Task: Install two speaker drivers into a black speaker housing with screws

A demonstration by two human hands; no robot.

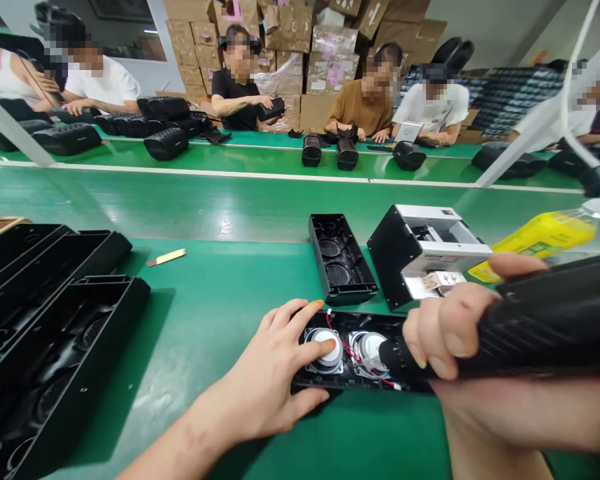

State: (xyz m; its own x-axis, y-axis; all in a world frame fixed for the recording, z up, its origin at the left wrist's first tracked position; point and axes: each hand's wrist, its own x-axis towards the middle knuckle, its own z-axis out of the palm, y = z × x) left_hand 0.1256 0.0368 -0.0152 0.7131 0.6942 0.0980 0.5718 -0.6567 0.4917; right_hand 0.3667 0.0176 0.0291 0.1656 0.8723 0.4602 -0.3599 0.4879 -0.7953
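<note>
My left hand (275, 367) lies spread over the left end of a black speaker panel (350, 385). One finger rests on the round silver speaker driver (331, 352), and the thumb is by the near edge. A second speaker driver (370, 347) sits to its right, with thin red and black wires (353, 353) between them. My right hand (445, 327) is closed round a thick black electric screwdriver (545, 320), held sideways. Its front end is over the right driver; the tip is hidden. Just beyond the panel stands an open black speaker housing (350, 289).
A white and black screw feeder (391, 257) stands behind my right hand, beside a yellow bottle (545, 237). Large black housings (115, 333) fill the left side. A small cutter knife (167, 257) lies between. Several co-workers sit across the green conveyor (180, 200).
</note>
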